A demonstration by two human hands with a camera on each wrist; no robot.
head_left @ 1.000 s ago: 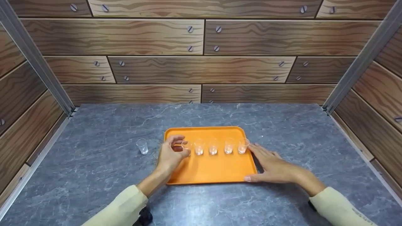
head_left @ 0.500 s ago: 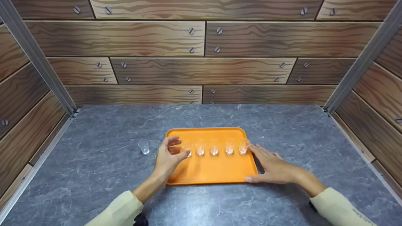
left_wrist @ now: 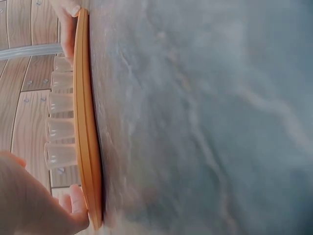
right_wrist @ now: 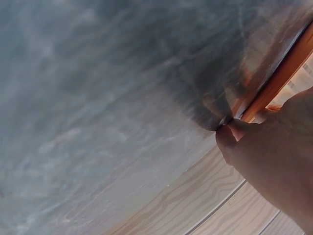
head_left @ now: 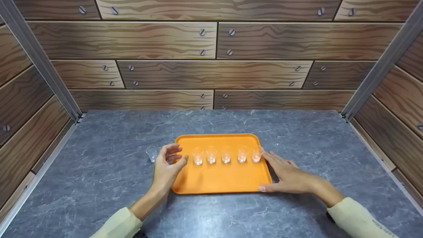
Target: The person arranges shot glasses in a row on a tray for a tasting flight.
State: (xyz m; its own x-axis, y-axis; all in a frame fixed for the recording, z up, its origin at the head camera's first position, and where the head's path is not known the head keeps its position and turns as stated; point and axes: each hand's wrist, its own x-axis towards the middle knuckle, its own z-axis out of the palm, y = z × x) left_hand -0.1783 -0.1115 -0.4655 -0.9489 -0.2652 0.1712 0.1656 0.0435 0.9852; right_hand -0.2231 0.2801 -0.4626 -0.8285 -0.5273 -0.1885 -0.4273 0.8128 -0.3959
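Note:
On an orange tray [head_left: 218, 180] several small clear shot glasses stand upright in a row. The leftmost of them, a shot glass [head_left: 198, 158], is a little to the right of my left hand [head_left: 167, 170]. That hand is over the tray's left edge, thumb and fingers apart with nothing between them. Left of it another shot glass [head_left: 151, 154] stands on the table, partly behind the fingers. My right hand [head_left: 286, 175] rests against the tray's right side, fingers stretched out beside the rightmost shot glass [head_left: 256, 156] and thumb at the front right corner. In the right wrist view its fingertips touch the tray edge [right_wrist: 279, 81].
The grey marbled table [head_left: 109, 185] surrounds the tray. Wood-patterned walls [head_left: 211, 74] with grey metal corner posts [head_left: 370, 66] stand at the back and both sides.
My left hand has let go of the leftmost glass on the tray and moved left, towards the glass on the table. The right hand has stayed at the tray's side.

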